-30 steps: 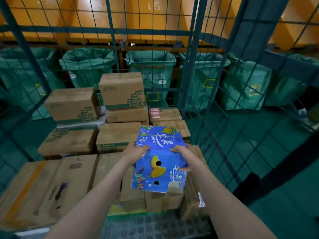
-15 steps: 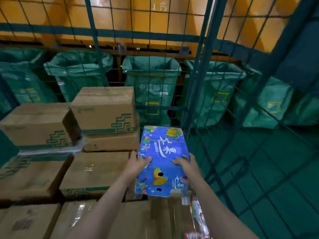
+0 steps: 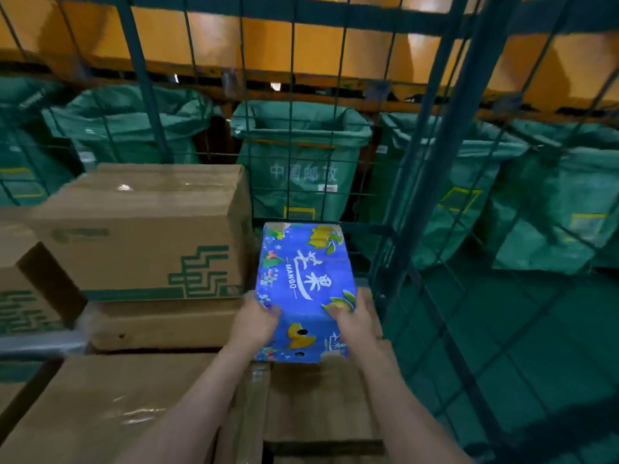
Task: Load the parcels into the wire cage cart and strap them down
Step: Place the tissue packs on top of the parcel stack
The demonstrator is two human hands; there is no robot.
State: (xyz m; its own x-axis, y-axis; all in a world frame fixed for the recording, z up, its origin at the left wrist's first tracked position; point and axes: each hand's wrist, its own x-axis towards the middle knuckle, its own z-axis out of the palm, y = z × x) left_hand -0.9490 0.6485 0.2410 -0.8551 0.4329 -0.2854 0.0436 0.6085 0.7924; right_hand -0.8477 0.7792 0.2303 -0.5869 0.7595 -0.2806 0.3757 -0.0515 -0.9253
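Note:
A blue mango box (image 3: 303,283) with yellow fruit pictures lies lengthwise in the far right corner of the wire cage cart (image 3: 445,155), over brown parcels. My left hand (image 3: 256,321) grips its near left edge, thumb on top. My right hand (image 3: 351,321) grips its near right edge the same way. To its left stands a large brown carton with green printing (image 3: 144,236), stacked on a flatter carton (image 3: 167,324). Whether the blue box rests on the parcels below it is hidden.
More brown cartons (image 3: 110,406) fill the cart in front and to the left. Beyond the mesh stand several green mail sacks (image 3: 301,162) under yellow chutes (image 3: 268,45). The green floor (image 3: 519,346) lies right of the cage wall.
The blue box has gone forward and deeper into the cart, toward the back right corner beside the printed carton. Both hands kept their hold. The view has moved closer.

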